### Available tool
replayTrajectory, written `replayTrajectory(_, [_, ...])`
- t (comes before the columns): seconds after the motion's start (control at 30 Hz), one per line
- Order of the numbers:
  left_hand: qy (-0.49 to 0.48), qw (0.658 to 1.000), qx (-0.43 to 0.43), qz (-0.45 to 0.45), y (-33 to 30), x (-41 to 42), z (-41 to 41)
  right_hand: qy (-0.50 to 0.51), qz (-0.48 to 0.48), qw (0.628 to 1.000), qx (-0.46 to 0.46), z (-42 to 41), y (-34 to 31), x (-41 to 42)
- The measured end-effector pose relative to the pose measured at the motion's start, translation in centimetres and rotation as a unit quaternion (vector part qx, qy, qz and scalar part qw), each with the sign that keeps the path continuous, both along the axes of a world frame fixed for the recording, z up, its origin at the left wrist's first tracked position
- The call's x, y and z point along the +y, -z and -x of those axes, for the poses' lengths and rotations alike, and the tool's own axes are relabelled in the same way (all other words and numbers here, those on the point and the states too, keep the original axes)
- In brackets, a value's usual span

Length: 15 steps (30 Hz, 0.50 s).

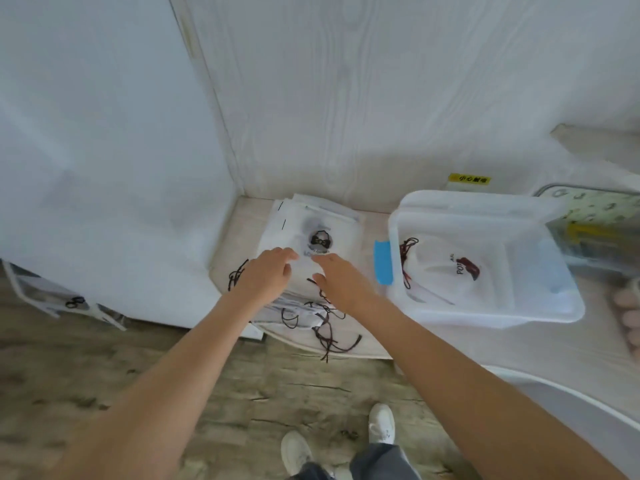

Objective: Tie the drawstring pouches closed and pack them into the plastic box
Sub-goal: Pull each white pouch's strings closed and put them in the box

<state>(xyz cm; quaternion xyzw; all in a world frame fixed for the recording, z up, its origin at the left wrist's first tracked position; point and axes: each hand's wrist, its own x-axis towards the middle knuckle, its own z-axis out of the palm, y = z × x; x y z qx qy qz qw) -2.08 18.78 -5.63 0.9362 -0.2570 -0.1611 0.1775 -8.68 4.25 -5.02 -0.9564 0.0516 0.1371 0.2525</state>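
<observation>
Reaching onto the stacked pouches (311, 237), both hands' fingers (282, 254) lie loosely spread, gripping nothing, and could snag the tangled cords (325, 336) beneath them, dragging pouches off the counter (239, 216) short of the box (485, 310).

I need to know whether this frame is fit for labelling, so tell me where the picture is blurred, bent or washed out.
Head view: soft all over, with motion smear on the floor and forearms. Wide-angle bend curves the wall seam and the table edge. Flat bright light washes out the white pouches and plastic box. Both hands remain distinguishable, but small print is unreadable.
</observation>
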Motion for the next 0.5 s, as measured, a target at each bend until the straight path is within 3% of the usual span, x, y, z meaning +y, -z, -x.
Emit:
replayTrajectory(0.17, [0.074, 0.984, 0.147, -0.07, 2.4, 2.0, -1.2, 0.018, 0.022, 0.993, 0.114, -0.5, 3.1, 1.1])
replayTrajectory(0.4, [0.101, 0.987, 0.117, -0.041, 3.6, 2.8, -2.5, 0.015, 0.167, 0.982, 0.086, -0.4, 5.0, 2.5])
replayTrajectory(0.5, [0.09, 0.992, 0.083, -0.018, 3.4, 3.1, -2.7, 0.092, 0.11, 0.989, 0.02, -0.4, 4.6, 2.4])
